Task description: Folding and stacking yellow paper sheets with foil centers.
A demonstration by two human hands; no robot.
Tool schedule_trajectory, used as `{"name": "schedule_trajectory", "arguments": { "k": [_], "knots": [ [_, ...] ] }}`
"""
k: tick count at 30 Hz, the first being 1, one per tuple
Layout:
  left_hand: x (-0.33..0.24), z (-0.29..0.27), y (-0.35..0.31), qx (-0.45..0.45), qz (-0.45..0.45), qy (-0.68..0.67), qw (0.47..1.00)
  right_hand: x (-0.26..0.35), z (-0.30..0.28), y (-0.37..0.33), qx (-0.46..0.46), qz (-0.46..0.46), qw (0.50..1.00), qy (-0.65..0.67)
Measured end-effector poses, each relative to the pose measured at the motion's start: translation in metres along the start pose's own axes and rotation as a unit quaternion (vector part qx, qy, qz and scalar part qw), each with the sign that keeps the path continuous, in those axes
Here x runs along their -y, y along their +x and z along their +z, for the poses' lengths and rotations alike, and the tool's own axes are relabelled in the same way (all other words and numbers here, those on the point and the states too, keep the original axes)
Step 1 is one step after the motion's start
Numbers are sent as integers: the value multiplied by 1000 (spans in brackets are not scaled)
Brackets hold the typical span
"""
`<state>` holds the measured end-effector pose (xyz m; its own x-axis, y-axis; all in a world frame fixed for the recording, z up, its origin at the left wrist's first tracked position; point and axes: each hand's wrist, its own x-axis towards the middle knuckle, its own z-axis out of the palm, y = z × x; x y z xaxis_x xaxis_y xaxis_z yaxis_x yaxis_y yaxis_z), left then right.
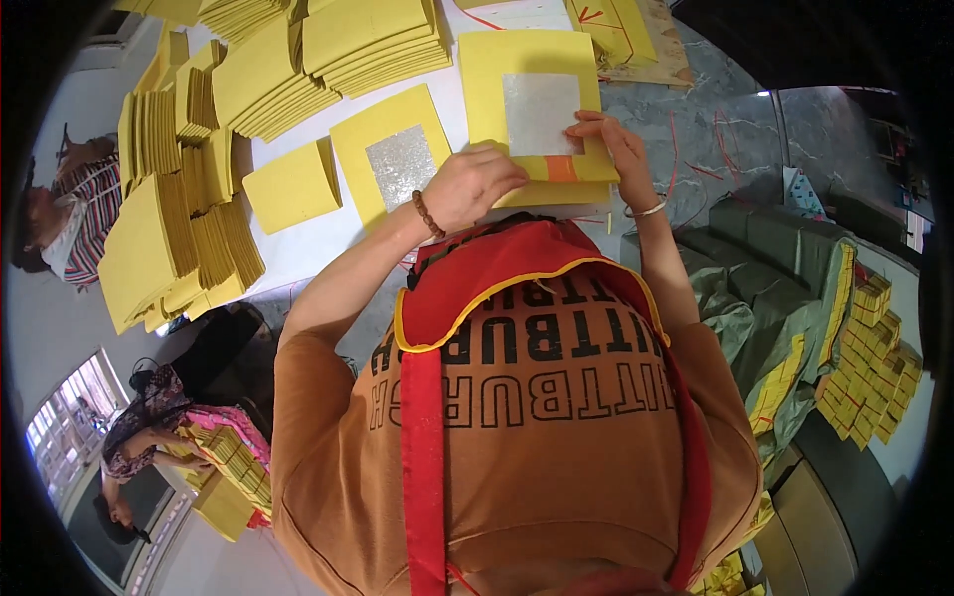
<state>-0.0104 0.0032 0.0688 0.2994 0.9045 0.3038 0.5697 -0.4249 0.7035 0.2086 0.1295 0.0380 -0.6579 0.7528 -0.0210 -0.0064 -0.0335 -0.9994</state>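
Right in front of me lies a yellow joss paper sheet [482, 74] with a silver foil square in its middle and an orange patch near its close edge. More yellow paper shows under that edge. My left hand [475, 187], a beaded bracelet at its wrist, has its fingers curled onto the sheet's near left corner. At the right edge, my right hand [622, 157] grips the paper, fingertips reaching over the foil's side; its thumb is hard to make out. Just left of these lies a second foil sheet [402, 164], partly behind my left hand.
Thick stacks of folded yellow paper [373, 45] cover the table's left and far side, with a smaller yellow piece [293, 187] nearer me. Green-covered bulk [760, 253] and yellow bundles [870, 368] stand at right. People sit at far left; one handles yellow bundles [234, 462].
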Motion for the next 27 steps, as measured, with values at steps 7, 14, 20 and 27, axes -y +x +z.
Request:
{"name": "schedule_trajectory", "arguments": {
  "k": [7,14,20,27],
  "knots": [
    [-8,-7,10,11,-227,-117,967,-4,-2,1,-3,-7,1000,-10],
    [-2,-7,11,12,-264,-158,951,-6,-2,0,-3,21,999,49],
    [3,-8,13,17,-291,-190,938,-8,-8,2,26,-8,999,-19],
    [8,-10,15,-30,-339,-252,906,-9,-8,-4,25,-57,992,-113]
  ]
}}
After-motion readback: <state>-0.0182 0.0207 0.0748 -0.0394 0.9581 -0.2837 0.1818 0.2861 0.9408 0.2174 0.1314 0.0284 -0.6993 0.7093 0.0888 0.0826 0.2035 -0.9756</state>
